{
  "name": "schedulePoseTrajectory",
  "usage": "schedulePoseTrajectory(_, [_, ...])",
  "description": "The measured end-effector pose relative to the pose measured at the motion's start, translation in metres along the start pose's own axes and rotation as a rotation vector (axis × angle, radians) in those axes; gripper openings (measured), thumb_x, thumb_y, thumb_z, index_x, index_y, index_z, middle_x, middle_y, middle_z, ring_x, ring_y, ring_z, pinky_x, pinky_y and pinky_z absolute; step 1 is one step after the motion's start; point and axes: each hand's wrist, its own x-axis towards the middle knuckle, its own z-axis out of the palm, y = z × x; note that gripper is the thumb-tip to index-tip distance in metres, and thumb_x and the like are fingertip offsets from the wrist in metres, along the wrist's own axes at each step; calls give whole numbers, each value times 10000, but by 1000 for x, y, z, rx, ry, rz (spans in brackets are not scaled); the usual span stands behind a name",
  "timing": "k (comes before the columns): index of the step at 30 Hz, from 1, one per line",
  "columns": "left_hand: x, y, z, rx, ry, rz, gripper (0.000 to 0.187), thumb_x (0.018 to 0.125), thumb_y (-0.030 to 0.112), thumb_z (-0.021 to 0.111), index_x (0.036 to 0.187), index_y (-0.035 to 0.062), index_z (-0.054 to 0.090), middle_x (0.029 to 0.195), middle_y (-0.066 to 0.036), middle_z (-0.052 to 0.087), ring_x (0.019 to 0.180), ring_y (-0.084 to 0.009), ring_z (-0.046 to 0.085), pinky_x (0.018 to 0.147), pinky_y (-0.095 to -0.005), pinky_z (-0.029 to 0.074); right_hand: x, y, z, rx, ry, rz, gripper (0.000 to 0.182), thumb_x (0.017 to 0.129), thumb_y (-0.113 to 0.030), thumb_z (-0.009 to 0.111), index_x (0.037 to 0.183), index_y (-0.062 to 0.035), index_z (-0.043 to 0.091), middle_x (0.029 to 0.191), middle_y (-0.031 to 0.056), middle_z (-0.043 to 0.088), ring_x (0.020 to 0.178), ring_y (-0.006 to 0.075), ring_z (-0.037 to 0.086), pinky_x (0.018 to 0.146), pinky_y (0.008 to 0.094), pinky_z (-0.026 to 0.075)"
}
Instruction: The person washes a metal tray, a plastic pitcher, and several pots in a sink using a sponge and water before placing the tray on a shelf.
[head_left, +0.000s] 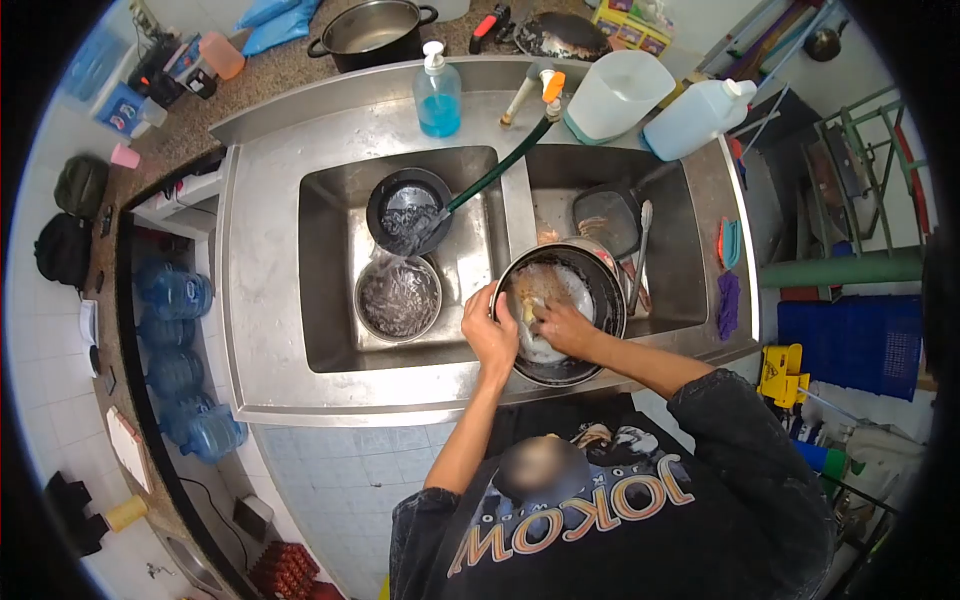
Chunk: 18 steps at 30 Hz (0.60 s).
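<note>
A dark, round pot (606, 292) is tilted over the front edge of the right sink basin, with white suds and brownish residue inside. My left hand (491, 333) grips its left rim, thumb on the inside. Down in the pot, my right hand (566, 330) has its fingers curled round a small yellowish piece that looks like a sponge, pressed to the suds. In the left basin, water from a green hose (503, 163) runs into a dark pan (376, 207). Just below that pan sits a round metal pot (362, 318) full of water.
A dark square pan (622, 215) and tongs (642, 245) lie in the right basin (682, 290). Behind the sinks stand a blue soap bottle (438, 108), a cut plastic container (615, 90) and a white jug (690, 122). A scrub brush (731, 245) and purple cloth (728, 303) lie on the right edge.
</note>
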Motion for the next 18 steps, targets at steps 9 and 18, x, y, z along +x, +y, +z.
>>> schedulePoseTrajectory(9, [1,-2,-1,38,-6,60,216,835,11,598,1028,-56,668,935,-210,680,858,-324,670,756,-371,502,-8,-5,-35,319,-511,-10,153,752,-31,577,827,-47,709,931,154,645,913,339,622,796,437,529])
schedulePoseTrajectory(18, [5,1,-1,56,-25,74,227,825,22,611,1031,-46,675,960,-222,680,892,-366,661,802,-387,495,52,29,24,191,123,377,163,786,-75,573,858,8,694,884,202,666,879,372,645,831,472,497])
